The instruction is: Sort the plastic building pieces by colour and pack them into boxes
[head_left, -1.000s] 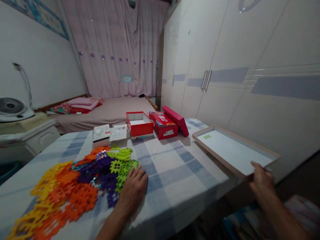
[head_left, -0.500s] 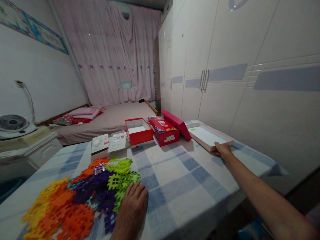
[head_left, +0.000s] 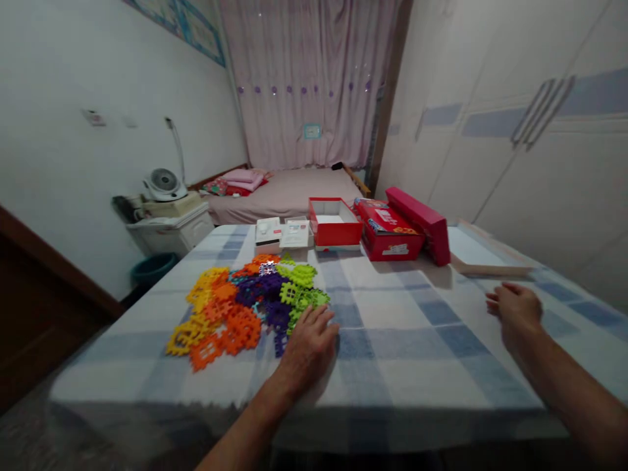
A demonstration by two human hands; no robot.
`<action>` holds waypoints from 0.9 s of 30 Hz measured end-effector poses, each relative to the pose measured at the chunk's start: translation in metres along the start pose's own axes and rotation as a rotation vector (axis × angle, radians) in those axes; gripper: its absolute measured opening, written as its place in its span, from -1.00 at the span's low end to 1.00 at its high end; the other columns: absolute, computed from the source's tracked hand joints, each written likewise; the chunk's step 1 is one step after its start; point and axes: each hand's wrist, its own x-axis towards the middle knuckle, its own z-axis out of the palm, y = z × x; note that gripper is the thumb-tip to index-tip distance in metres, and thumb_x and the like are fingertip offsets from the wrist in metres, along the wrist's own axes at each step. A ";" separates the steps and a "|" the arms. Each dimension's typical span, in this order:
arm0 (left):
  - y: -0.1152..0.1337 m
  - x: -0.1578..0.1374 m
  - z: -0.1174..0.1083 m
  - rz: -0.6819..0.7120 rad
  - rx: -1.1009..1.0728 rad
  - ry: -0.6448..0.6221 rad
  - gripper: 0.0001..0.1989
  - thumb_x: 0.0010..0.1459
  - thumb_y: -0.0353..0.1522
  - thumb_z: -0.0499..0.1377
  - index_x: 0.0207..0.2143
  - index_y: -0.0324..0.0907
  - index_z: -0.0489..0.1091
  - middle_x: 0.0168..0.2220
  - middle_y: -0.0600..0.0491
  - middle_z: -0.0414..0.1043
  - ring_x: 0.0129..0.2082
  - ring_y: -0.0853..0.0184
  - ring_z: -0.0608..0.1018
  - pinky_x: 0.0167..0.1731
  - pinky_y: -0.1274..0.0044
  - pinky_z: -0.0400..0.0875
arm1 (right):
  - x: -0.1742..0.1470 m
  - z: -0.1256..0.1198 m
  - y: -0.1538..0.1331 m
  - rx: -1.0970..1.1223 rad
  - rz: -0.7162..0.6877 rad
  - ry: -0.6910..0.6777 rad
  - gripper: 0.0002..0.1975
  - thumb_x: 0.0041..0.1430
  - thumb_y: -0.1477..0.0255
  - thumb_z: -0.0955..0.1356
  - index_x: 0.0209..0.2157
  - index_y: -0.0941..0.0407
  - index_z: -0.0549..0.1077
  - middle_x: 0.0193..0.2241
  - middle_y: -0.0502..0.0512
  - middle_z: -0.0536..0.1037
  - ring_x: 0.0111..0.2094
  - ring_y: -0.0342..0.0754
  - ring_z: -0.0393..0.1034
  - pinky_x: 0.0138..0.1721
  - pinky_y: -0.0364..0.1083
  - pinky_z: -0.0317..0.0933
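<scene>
My left hand lies palm down at the right edge of a pile of plastic building pieces, its fingers spread. Its fingertips touch the green gear-shaped pieces. Purple pieces fill the middle of the pile, with orange pieces and yellow pieces to the left. Over the right side of the table hangs my right hand, loosely curled, with nothing visible in it. Just beyond it is a shallow white box tray, apart from the fingers.
Along the back of the checked tablecloth stand white small boxes, an open red box and a closed red box. A red lid leans against the latter. A wardrobe borders the right side.
My right hand has let go of the shallow tray and drawn back from it. The view has turned left. My left hand stays beside the green pieces.
</scene>
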 end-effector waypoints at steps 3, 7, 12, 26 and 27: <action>-0.020 -0.017 -0.027 -0.138 0.003 0.094 -0.70 0.21 -0.46 0.03 -0.03 -0.15 0.38 0.08 -0.08 0.37 0.17 0.21 0.33 0.17 0.26 0.24 | -0.041 0.017 -0.005 0.030 -0.016 -0.211 -0.77 -0.02 0.44 0.33 -0.24 0.09 0.39 -0.40 0.12 0.45 -0.52 -0.13 0.33 -0.57 -0.17 0.24; -0.070 -0.051 -0.069 -0.522 0.199 0.235 -0.65 0.26 -0.30 0.00 0.05 -0.19 0.33 0.16 -0.15 0.26 0.20 0.14 0.29 0.18 0.24 0.19 | -0.100 0.053 -0.021 -0.077 -0.243 -0.633 -0.74 -0.02 0.38 0.34 -0.23 0.13 0.43 -0.31 0.13 0.52 -0.33 -0.06 0.43 -0.34 -0.09 0.36; -0.120 -0.091 -0.097 -1.113 0.409 0.145 -0.40 0.25 -0.09 -0.06 0.21 -0.27 0.16 0.21 -0.29 0.19 0.22 -0.03 0.23 0.13 0.09 0.13 | -0.175 0.103 -0.034 -0.256 -0.821 -1.003 -0.45 0.08 0.24 0.33 0.11 0.10 0.31 0.03 0.22 0.42 0.03 0.08 0.34 0.05 0.13 0.24; -0.122 -0.075 -0.065 -1.036 0.053 0.321 -0.31 0.12 -0.03 0.09 0.20 -0.25 0.15 0.22 -0.21 0.15 0.26 0.10 0.20 0.24 0.30 0.09 | -0.253 0.154 -0.019 -0.427 -1.239 -1.161 -0.09 -0.03 0.06 0.43 0.29 0.07 0.10 0.33 0.25 -0.03 0.33 0.24 -0.22 0.25 0.25 -0.15; -0.120 -0.072 -0.062 -1.016 0.065 0.338 -0.32 0.13 -0.04 0.10 0.18 -0.25 0.17 0.23 -0.21 0.13 0.27 0.10 0.18 0.24 0.30 0.07 | -0.252 0.154 -0.018 -0.415 -1.247 -1.161 -0.11 -0.01 0.06 0.42 0.29 0.07 0.10 0.33 0.25 -0.03 0.33 0.23 -0.21 0.25 0.24 -0.14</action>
